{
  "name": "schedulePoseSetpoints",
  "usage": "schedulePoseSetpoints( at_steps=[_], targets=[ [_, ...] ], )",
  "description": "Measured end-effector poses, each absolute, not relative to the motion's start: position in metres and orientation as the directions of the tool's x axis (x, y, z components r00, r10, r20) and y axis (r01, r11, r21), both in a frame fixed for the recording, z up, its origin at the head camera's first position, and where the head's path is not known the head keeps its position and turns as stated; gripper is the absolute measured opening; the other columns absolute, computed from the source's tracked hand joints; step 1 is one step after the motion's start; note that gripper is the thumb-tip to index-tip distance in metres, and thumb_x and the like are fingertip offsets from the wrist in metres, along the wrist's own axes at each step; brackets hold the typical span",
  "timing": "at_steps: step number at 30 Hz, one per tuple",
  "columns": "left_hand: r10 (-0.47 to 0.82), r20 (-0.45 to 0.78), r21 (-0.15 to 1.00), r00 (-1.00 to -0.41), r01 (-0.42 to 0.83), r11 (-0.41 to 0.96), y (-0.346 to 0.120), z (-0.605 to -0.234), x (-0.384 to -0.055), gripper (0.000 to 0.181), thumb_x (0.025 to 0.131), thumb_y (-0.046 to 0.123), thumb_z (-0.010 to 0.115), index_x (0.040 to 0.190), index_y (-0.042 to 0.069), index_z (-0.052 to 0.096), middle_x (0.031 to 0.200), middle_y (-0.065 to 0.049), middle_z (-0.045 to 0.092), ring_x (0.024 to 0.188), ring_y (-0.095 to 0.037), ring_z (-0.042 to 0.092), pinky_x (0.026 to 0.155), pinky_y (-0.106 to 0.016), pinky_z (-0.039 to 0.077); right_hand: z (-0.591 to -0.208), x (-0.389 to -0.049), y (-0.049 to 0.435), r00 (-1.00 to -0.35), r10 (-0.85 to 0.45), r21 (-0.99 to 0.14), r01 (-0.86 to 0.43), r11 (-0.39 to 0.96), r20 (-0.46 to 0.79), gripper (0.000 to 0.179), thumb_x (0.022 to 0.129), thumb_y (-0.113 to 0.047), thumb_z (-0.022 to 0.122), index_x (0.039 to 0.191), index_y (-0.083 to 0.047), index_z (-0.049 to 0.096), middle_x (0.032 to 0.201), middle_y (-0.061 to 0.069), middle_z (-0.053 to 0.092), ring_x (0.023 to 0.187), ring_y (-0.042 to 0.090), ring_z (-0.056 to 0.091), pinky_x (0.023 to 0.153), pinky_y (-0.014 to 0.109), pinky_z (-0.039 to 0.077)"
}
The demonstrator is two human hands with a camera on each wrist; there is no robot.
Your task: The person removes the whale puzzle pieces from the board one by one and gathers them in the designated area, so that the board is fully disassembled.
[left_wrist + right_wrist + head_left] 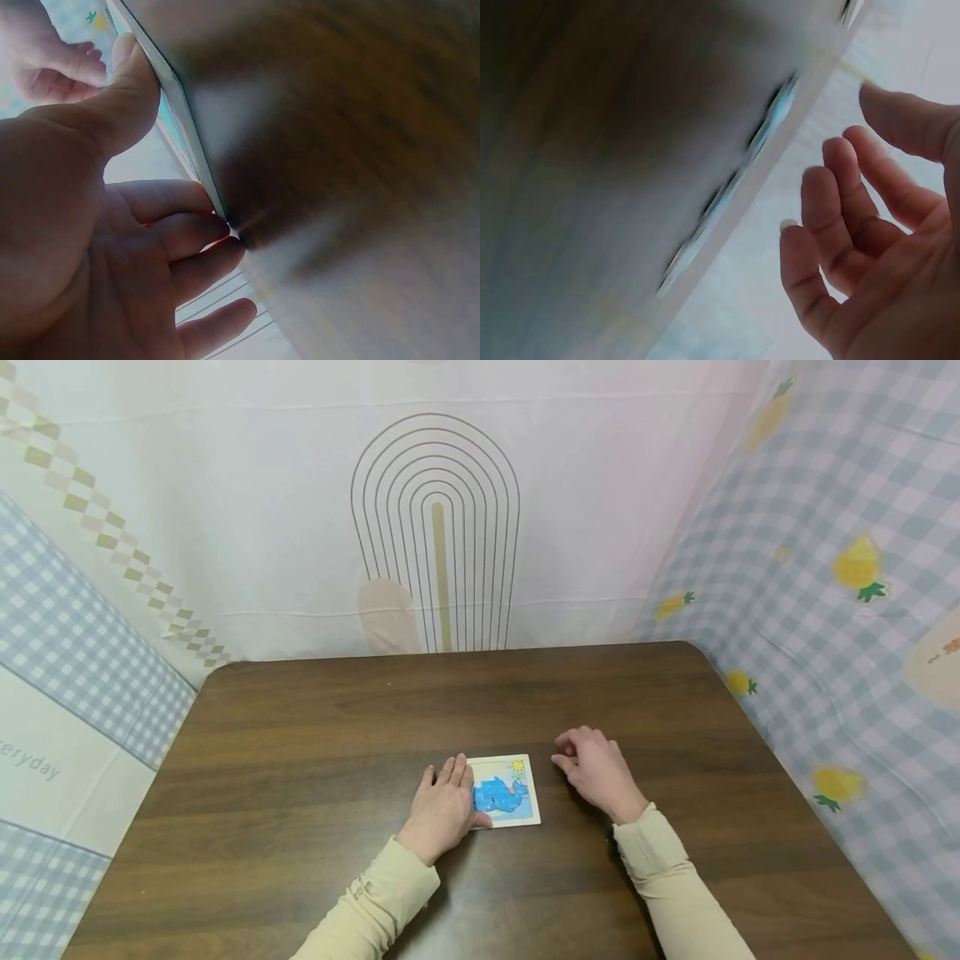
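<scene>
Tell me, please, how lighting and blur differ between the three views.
Head: fairly even light, the board reasonably clear; left wrist: the left hand looks shadowed, the table blurred with pale patches; right wrist: the table dark and streaked, the backdrop washed out, the right hand better defined.

The person's left hand (442, 812) rests at the left edge of a square, cream-framed picture board (532, 797) bearing a raised blue whale-shaped figure (495, 796), on a dark brown wood-grain bench (300, 760). The right hand (597, 771), fingers bent, is apart, to the board's right. Behind hangs a white cloth (277, 527) printed with nested arches.
</scene>
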State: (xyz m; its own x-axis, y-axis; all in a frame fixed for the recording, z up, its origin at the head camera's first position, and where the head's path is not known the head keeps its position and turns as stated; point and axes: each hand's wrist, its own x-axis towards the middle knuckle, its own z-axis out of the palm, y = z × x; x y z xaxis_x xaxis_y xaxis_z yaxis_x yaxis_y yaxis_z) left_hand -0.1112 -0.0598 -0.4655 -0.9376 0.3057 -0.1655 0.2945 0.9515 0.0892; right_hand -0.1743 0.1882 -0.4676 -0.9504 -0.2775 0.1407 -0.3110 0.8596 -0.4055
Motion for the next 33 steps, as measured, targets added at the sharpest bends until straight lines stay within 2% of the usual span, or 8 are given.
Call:
schedulePoseSetpoints(
  at_steps=[7, 17, 21, 33],
  targets=[
    [0.299, -0.171, 0.084, -0.939, 0.288, 0.954, -0.060, -0.465, -0.112, 0.090, 0.083, 0.062, 0.061, 0.145, 0.000, 0.043, 0.153, -0.016, 0.036, 0.141, -0.029, 0.033, 0.111, -0.051, 0.028, -0.468, -0.166, 0.158, -0.928, -0.342, -0.365, -0.372, 0.853, 0.145, 0.016, 0.089, -0.022, 0.072, 0.101, -0.010, 0.071, 0.085, -0.002, 0.057, 0.085, 0.020, 0.050, 0.079, 0.043, 0.040],
    [0.300, -0.163, 0.075, -0.940, 0.291, 0.954, -0.059, -0.466, -0.112, 0.090, 0.083, 0.063, 0.060, 0.146, 0.001, 0.042, 0.153, -0.016, 0.036, 0.141, -0.029, 0.034, 0.111, -0.052, 0.028, -0.469, -0.160, 0.139, -0.926, -0.377, -0.366, -0.364, 0.857, 0.038, 0.035, 0.089, -0.028, 0.072, 0.118, -0.009, 0.070, 0.099, 0.003, 0.058, 0.090, 0.022, 0.047, 0.074, 0.037, 0.037],
    [0.301, -0.158, 0.073, -0.940, 0.293, 0.953, -0.059, -0.467, -0.113, 0.090, 0.083, 0.063, 0.060, 0.145, 0.000, 0.043, 0.152, -0.016, 0.036, 0.140, -0.029, 0.034, 0.111, -0.052, 0.028, -0.469, -0.158, 0.139, -0.927, -0.373, -0.352, -0.358, 0.865, 0.027, 0.034, 0.089, -0.029, 0.072, 0.117, -0.009, 0.072, 0.101, 0.003, 0.058, 0.092, 0.022, 0.047, 0.075, 0.037, 0.037],
    [0.294, -0.166, 0.077, -0.941, 0.285, 0.955, -0.058, -0.467, -0.113, 0.090, 0.083, 0.063, 0.060, 0.146, 0.001, 0.042, 0.153, -0.016, 0.036, 0.141, -0.029, 0.034, 0.111, -0.051, 0.028, -0.471, -0.160, 0.141, -0.931, -0.361, -0.357, -0.354, 0.865, 0.048, 0.020, 0.088, -0.026, 0.073, 0.104, -0.014, 0.075, 0.093, 0.000, 0.057, 0.087, 0.021, 0.046, 0.073, 0.037, 0.038]
  ],
)
